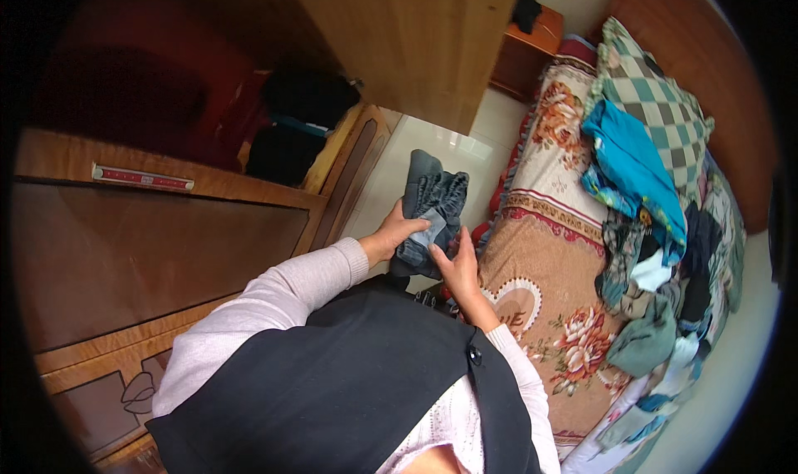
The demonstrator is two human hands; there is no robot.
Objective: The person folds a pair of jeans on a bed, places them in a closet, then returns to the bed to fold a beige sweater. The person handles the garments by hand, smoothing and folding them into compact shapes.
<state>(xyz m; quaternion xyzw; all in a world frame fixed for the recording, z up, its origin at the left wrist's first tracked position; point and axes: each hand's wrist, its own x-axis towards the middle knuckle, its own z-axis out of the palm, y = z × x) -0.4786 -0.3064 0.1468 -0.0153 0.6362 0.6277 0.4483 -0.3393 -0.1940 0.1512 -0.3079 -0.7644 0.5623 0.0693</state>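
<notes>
A folded dark grey-blue garment with a gathered elastic waistband is held up in front of me, above the tiled floor. My left hand grips its left edge, thumb lying over a lighter blue-grey patch of the cloth. At the garment's lower right is my right hand, with thumb and fingers apart. The right thumb tip overlaps the cloth; whether it presses on it is hard to see. The fingers' far sides are hidden.
On my left a wooden wardrobe stands open, dark folded clothes inside. Its door juts out ahead. To the right is a bed with a floral cover, a checked pillow, a blue garment and heaped clothes.
</notes>
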